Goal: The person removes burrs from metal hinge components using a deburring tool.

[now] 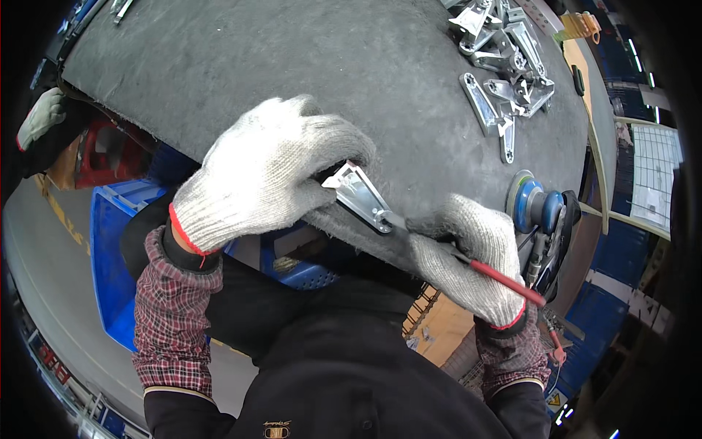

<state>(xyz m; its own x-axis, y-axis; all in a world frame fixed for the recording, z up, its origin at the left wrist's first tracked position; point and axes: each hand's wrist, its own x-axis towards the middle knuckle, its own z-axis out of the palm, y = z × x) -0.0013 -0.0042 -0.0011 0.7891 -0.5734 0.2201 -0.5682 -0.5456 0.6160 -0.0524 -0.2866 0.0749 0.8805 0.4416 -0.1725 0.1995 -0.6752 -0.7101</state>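
Both my hands, in white knit gloves, work at the near edge of the bench, which is covered in grey felt. My left hand is curled down over one end of a flat metal bracket, pressing it against the bench edge. My right hand is closed around a red-handled tool, whose dark tip meets the bracket's lower end. Just right of that hand rests a blue sander. Farther back on the bench lies a pile of similar metal brackets. Below the bench edge stands a blue plastic crate.
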